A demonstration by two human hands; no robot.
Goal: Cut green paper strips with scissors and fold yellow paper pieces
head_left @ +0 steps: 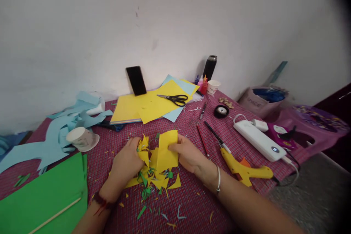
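My right hand (pixel 189 153) pinches the edge of a flat yellow paper piece (pixel 168 150), thumb on its near face. Across from it, my left hand (pixel 128 161) is closed round crumpled yellow paper scraps (pixel 143 142); its fingertips are partly hidden behind them. Beneath and between both hands lies a loose pile of yellow and green paper scraps (pixel 159 181) on the red checked tablecloth (pixel 197 208). Thin offcuts are scattered in front of the pile.
Black-handled scissors (pixel 175 98) rest on yellow sheets (pixel 128 106) at the back. To the right are a yellow glue gun (pixel 244 170) and a white power strip (pixel 257 140). Leftward lie a paper cup (pixel 79 138), blue paper cuttings (pixel 55 135) and green sheets (pixel 52 193) with a stick.
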